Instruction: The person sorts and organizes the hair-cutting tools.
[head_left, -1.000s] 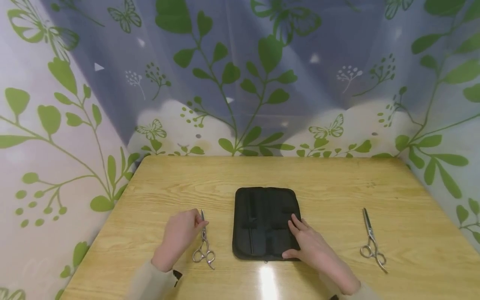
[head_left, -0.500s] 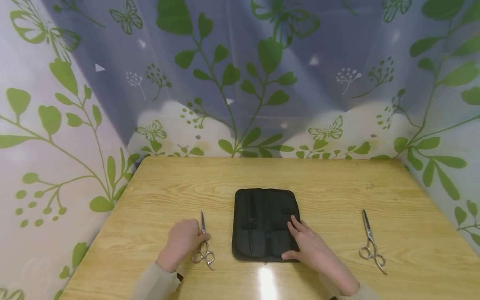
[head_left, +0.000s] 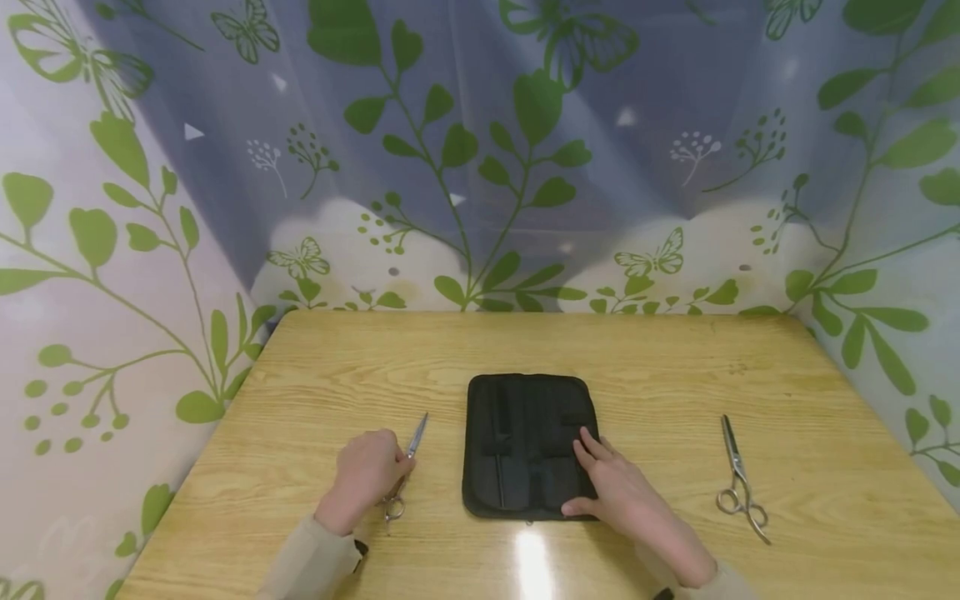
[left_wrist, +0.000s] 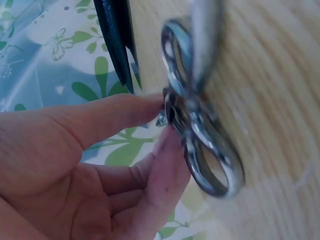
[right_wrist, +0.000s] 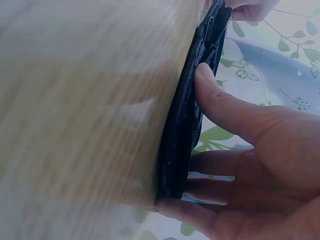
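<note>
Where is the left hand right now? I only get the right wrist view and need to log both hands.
Observer: On the table, left of the black case; the left hand pinches a pair of scissors near the finger rings.
Operator: Are any other scissors about?
Observer: Yes, a second pair lies untouched on the table, right of the case and beyond the right hand.
Operator: How much of the case does my hand cover?
Observer: Only its near right corner; the rest lies bare.
</note>
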